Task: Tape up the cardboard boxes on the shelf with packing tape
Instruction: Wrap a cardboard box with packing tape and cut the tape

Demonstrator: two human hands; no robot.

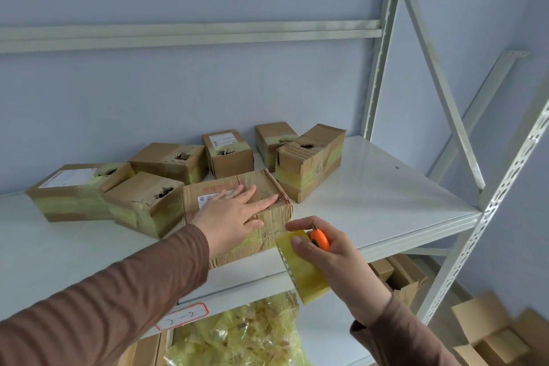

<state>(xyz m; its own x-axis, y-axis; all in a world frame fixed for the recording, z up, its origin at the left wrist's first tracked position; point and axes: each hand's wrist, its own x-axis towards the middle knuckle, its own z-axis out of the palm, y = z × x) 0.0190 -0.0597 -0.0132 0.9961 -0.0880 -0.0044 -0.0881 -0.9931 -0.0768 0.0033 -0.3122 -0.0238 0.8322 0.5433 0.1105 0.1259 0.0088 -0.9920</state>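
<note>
Here the step in hand looks like taping the front box [237, 211], the one at lower centre of the frame near the shelf [386, 196] edge. Yellowish tape already bands its near side, and whether a strip runs from the roll to it just now I cannot tell. The next move, as I judge it, calls for drawing tape across the box while it is pinned, then cutting with the orange cutter, keeping the box from sliding off the edge.

The left hand [234, 217] lies flat on top of the box, fingers straight and spread, pressing down, grasping nothing.

The right hand [329, 249], just right of the box and below the shelf edge, is curled round the tape roll [303, 267], thumb on its outer face. The same hand also holds the cutter [320, 240] against the roll, its tip pointing up toward the box.

Six more boxes [166, 157] stand behind, across the middle of the frame, most already banded with yellow tape, several with torn holes in their tops. A bag of yellow scraps [237, 333] sits on the shelf below, at bottom centre.
</note>
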